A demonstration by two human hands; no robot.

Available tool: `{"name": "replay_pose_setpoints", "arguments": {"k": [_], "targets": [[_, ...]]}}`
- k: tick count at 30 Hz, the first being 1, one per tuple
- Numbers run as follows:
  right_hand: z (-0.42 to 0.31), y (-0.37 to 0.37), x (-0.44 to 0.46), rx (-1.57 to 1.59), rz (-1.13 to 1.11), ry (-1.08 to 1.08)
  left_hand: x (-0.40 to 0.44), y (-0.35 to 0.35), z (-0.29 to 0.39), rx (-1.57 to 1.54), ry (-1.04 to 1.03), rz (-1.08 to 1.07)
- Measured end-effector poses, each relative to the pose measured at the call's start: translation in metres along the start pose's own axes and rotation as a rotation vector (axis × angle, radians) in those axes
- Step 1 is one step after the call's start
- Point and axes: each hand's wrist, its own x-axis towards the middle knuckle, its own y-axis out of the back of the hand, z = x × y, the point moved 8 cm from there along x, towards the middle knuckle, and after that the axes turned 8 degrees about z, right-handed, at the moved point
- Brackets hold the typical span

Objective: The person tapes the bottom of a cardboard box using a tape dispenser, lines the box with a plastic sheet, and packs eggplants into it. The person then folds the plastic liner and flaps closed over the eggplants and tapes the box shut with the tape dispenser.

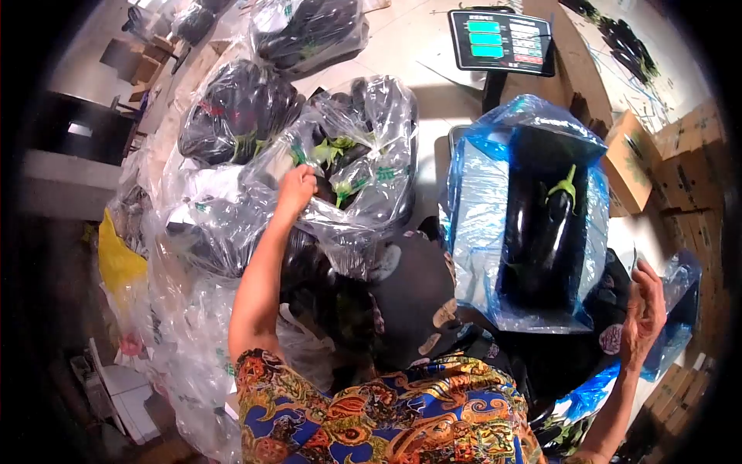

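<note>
Landmark: blue-lined box, taken as ref. for all places; eggplants seen lying lengthwise inside, one w/ green stem at the far end.

L hand: located left of box; fingers curled tight, closed together on the near-left edge of the open clear bag.

Open bag, posn: left of box, at approx. same depth; mouth spread, plastic bunched at the grip.

Bag contents: dark eggplants w/ green caps, located just right of L hand, inside the bag; whether any is touched by the fingers cannot be told.

R hand: located right of box, near its near-right corner; fingers apart from thumb, loosely bent, pointed away from body. Held well apart from open bag, box between.

Other bags: one full clear bag seen farther left of box, beyond L hand; a 2nd full clear bag seen to the far left of box.

Scale display: mounted upright beyond box; green screens lit, digits too small to read.

Right of box: cardboard carton tilted close by; stacked cartons farther out; blue plastic spread about R hand.
</note>
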Motion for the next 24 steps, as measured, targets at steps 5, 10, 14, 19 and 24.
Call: {"name": "replay_pose_setpoints", "arguments": {"k": [5,10,14,19,24], "targets": [[-0.060,-0.076,0.023,0.061,-0.292,0.083,0.079,0.021,-0.031,0.253,-0.135,0.393],[-0.053,-0.129,0.017,0.108,-0.470,0.056,0.109,0.019,-0.118,0.041,0.367,0.362],[-0.059,-0.160,0.012,0.160,-0.572,0.081,0.077,-0.043,-0.118,0.205,0.043,0.455],[-0.066,-0.178,0.009,0.171,-0.650,0.190,0.053,-0.032,-0.025,-0.424,0.004,0.085],[-0.046,-0.189,0.005,0.076,-0.758,0.127,0.026,0.022,0.046,-0.902,-0.122,0.086]]}}
